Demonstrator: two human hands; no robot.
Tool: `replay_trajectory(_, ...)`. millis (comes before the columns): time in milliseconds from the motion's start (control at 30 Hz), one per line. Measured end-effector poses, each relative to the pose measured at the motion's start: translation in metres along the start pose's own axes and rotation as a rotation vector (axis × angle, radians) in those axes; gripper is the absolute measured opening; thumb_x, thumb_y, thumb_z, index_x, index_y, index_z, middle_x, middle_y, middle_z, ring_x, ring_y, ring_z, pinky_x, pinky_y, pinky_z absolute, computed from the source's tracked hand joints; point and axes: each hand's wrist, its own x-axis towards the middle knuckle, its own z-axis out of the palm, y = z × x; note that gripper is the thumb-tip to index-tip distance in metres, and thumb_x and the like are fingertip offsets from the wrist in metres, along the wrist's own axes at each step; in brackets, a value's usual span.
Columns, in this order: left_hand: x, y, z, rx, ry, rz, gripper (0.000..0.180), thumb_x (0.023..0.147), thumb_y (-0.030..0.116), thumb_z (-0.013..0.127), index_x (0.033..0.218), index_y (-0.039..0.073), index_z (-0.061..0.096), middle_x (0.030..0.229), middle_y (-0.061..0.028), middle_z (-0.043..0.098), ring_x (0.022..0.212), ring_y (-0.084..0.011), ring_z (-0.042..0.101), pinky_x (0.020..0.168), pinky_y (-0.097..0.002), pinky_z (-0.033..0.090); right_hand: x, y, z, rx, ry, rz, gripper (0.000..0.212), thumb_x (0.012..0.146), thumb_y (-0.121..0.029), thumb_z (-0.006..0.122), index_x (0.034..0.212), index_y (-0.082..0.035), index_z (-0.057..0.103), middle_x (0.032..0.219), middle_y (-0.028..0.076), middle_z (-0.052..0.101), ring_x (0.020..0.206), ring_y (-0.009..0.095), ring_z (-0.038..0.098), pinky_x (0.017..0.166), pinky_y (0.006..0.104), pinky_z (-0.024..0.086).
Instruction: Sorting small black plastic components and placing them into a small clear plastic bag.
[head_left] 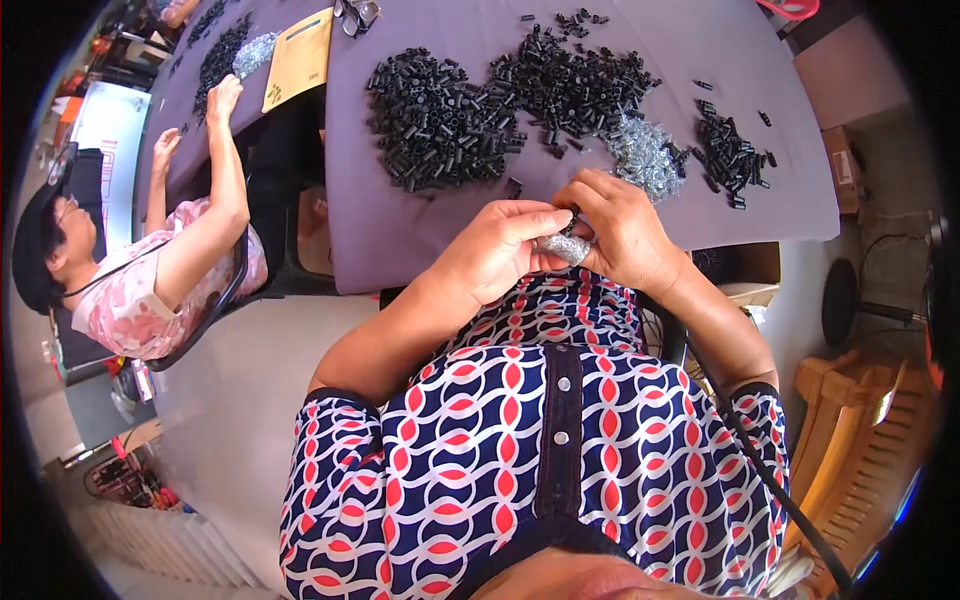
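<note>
My left hand and my right hand meet at the table's near edge, fingers closed in a pinch. Between their fingertips shows a small black cylindrical piece, partly hidden. Just below it is a silvery, glittering roll-shaped thing; whether it is held or wrapped round a finger I cannot tell. Beyond my hands lie a large heap of black cylindrical pieces and a second black heap. Right by my right hand sits a pile of small clear pieces, with a smaller black pile farther right.
A grey-purple cloth covers the table. At the left a co-worker sits with raised hands by similar black and clear piles. A yellow envelope lies between us. A wooden chair stands at the lower right.
</note>
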Motion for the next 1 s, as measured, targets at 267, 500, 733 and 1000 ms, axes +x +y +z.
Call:
replay_trajectory(267, 0.005, -0.016, -0.004, -0.059, 0.032, 0.07, 0.021, 0.097, 0.014, 0.067, 0.109, -0.002, 0.072, 0.105, -0.0126, 0.073, 0.091, -0.0194, 0.07, 0.083, -0.0329, 0.056, -0.007, -0.002, 0.005, -0.069, -0.061, 0.024, 0.036, 0.076, -0.022, 0.077, 0.101, -0.002, 0.061, 0.089, 0.013, 0.058, 0.083, 0.036, 0.062, 0.073, 0.0436, 0.052)
replay_trajectory(500, 0.004, -0.022, 0.009, 0.101, 0.115, 0.127, 0.018, 0.097, 0.012, 0.066, 0.105, -0.003, 0.072, 0.099, -0.0089, 0.073, 0.088, -0.0174, 0.07, 0.082, -0.0314, 0.056, -0.019, 0.002, 0.004, -0.117, -0.085, 0.028, 0.038, 0.073, -0.018, 0.077, 0.103, -0.002, 0.061, 0.091, 0.014, 0.06, 0.085, 0.036, 0.062, 0.074, 0.044, 0.052)
replay_trajectory(733, 0.016, 0.003, -0.008, 1.618, 0.421, 1.14, 0.017, 0.086, 0.007, 0.074, 0.102, 0.004, 0.071, 0.104, -0.0104, 0.068, 0.095, -0.0304, 0.064, 0.085, -0.0402, 0.052, -0.054, 0.075, -0.048, -0.586, 0.262, 0.229, 0.047, 0.077, -0.01, 0.078, 0.122, -0.007, 0.064, 0.136, 0.014, 0.057, 0.134, 0.039, 0.047, 0.111, 0.0491, 0.041)
replay_trajectory(1000, 0.042, -0.005, -0.01, 1.915, 0.42, 1.132, 0.019, 0.085, 0.009, 0.072, 0.104, 0.007, 0.07, 0.106, -0.0048, 0.066, 0.098, -0.028, 0.061, 0.083, -0.0398, 0.051, -0.097, 0.131, -0.091, -0.726, 0.209, 0.528, 0.071, 0.072, -0.002, 0.074, 0.14, -0.009, 0.056, 0.153, 0.013, 0.043, 0.15, 0.041, 0.026, 0.121, 0.0546, 0.025)
